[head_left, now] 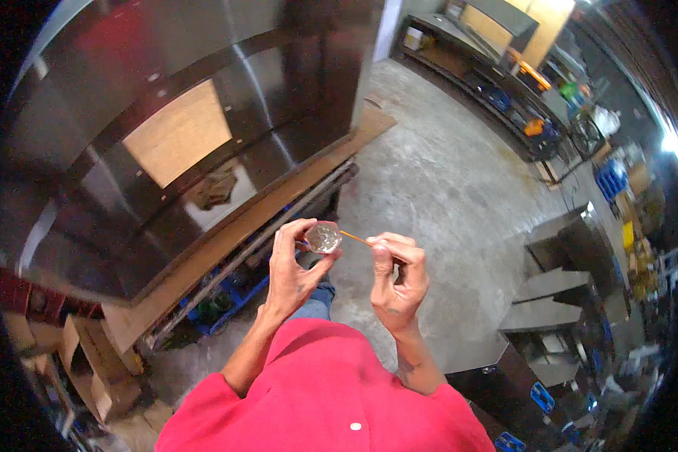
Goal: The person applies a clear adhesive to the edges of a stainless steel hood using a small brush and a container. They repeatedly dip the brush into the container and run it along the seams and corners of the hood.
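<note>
My left hand (288, 273) is closed around a small round cup (324, 238), thumb on one side and fingers on the other. The cup is tilted so its mouth shows, with something greyish and shiny inside that I cannot make out. Between the thumb and fingers of my right hand (401, 280) is a thin orange stick (355, 239). The stick's far end reaches the cup's right rim; whether a brush or other tip is on it cannot be seen. Both hands are held up in front of my red shirt, above the floor.
A large dark glossy panel (279, 98) stands on a wooden-topped bench (203, 241) at the left, with a pale wooden square (181, 134) on it. Shelving (482, 83) with clutter is at the far right. Dark metal cabinets (557, 324) stand near right; cardboard (98, 369) lies lower left.
</note>
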Demonstrator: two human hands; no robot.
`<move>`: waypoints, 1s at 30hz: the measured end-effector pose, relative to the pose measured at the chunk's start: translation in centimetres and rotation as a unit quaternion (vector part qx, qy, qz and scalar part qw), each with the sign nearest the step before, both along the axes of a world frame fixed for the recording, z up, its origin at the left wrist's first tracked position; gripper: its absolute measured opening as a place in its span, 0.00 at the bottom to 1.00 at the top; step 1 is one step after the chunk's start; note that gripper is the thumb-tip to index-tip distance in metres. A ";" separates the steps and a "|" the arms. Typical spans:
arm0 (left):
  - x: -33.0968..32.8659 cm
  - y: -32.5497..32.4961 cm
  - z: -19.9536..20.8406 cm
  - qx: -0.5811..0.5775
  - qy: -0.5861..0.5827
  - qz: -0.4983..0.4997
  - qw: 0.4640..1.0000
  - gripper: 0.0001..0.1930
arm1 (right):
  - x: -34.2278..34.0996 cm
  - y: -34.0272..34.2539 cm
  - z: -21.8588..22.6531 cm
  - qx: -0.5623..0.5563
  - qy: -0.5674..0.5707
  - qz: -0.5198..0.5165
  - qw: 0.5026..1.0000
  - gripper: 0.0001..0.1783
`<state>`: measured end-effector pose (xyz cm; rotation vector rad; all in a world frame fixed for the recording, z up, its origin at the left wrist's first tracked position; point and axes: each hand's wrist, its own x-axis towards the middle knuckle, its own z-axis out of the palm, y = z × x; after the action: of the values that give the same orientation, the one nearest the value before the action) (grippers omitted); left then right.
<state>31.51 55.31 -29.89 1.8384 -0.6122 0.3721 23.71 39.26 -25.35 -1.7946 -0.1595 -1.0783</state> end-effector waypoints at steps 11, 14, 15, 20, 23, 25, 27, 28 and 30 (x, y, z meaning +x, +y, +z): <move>18.8 -13.2 1.4 -0.003 -0.092 -0.089 0.992 0.34 | 18.6 -11.5 1.4 -0.208 0.006 -0.123 0.970 0.10; 22.1 -14.6 1.9 0.006 -0.107 -0.089 0.990 0.34 | 21.8 -12.6 1.6 -0.217 0.031 -0.129 0.967 0.11; 23.3 -15.1 1.9 0.007 -0.108 -0.087 0.990 0.34 | 23.0 -13.1 1.7 -0.209 0.027 -0.123 0.970 0.10; 28.3 -16.8 1.5 0.014 -0.123 -0.075 0.989 0.35 | 28.3 -15.7 1.6 -0.202 0.011 -0.096 0.975 0.09; 29.7 -17.8 2.0 0.013 -0.085 -0.045 0.995 0.36 | 29.5 -16.6 2.0 -0.124 -0.001 -0.091 0.988 0.10; 30.2 -18.1 2.0 0.029 -0.035 0.000 0.999 0.37 | 31.3 -17.6 3.4 -0.087 -0.057 -0.062 0.993 0.07; 30.4 -18.2 2.2 0.030 0.008 0.049 0.998 0.35 | 33.8 -19.1 4.5 -0.049 -0.097 -0.030 0.994 0.07; 30.6 -18.5 1.7 0.025 0.036 0.070 0.997 0.34 | 35.2 -19.6 5.2 -0.032 -0.131 -0.024 0.991 0.06; 30.9 -18.8 1.2 0.028 0.048 0.101 0.993 0.34 | 39.3 -21.0 7.8 0.001 -0.193 -0.010 0.981 0.05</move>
<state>62.45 36.46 -28.71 1.9658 -0.3742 0.4018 63.03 18.23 -17.59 -1.5706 -0.3733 -1.4331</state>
